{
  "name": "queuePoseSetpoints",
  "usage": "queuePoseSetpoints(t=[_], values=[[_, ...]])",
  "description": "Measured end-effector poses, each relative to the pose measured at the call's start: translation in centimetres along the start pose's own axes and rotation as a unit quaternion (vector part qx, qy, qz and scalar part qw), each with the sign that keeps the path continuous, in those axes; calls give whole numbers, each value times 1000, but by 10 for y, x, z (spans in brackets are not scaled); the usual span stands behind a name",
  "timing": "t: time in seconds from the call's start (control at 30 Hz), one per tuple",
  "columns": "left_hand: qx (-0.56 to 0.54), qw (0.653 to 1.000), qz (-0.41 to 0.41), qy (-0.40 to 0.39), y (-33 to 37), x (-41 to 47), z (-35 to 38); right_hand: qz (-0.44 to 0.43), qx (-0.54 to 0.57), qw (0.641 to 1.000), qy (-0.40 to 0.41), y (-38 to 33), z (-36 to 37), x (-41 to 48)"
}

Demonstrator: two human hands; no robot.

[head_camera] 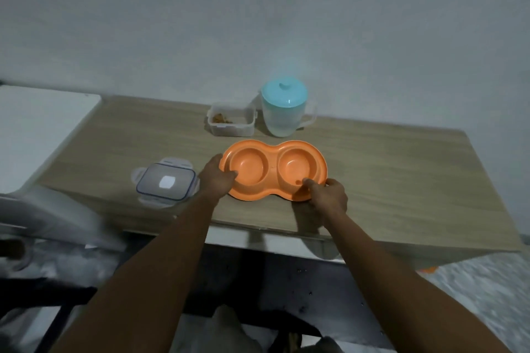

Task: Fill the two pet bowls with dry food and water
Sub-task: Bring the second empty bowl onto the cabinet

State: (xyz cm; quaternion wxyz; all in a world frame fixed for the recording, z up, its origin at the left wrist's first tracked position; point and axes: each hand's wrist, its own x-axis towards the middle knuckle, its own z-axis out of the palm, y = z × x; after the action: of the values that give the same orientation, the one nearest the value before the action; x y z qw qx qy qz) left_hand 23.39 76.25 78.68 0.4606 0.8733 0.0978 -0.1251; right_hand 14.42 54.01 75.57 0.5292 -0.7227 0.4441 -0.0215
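Observation:
An orange double pet bowl point(272, 170) lies flat on the wooden table point(387, 175), both of its round wells empty. My left hand point(216, 180) grips its left rim, thumb over the edge. My right hand point(327, 193) grips its front right rim, thumb on top. Behind the bowl stands an open clear plastic box point(231, 120) holding a little brown dry food. To its right is a translucent water jug point(284, 107) with a light blue lid, handle pointing right.
The box's clear lid point(167, 182) lies flat on the table left of my left hand. A white surface point(37, 129) adjoins the table on the left. A wall stands right behind the table. Blurred items fill the lower left.

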Motion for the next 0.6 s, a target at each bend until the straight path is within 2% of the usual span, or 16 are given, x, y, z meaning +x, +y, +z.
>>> queuePoseSetpoints(t=[0.17, 0.27, 0.4, 0.47, 0.6], values=[[18, 998, -28, -44, -11, 21, -1, -1, -49, 999, 18, 5, 10, 5], [27, 998, -14, -61, -13, 32, -6, -4, -103, 993, 56, -3, 16, 2], [24, 994, -14, -106, -14, 44, -16, -75, -128, 981, 122, -29, 38, -7], [-6, 990, -40, -131, -16, 48, -24, -110, -111, 981, 113, -53, 61, -11], [-37, 989, -61, -128, -20, 56, -29, -142, -58, 988, 25, -111, 119, -8]])
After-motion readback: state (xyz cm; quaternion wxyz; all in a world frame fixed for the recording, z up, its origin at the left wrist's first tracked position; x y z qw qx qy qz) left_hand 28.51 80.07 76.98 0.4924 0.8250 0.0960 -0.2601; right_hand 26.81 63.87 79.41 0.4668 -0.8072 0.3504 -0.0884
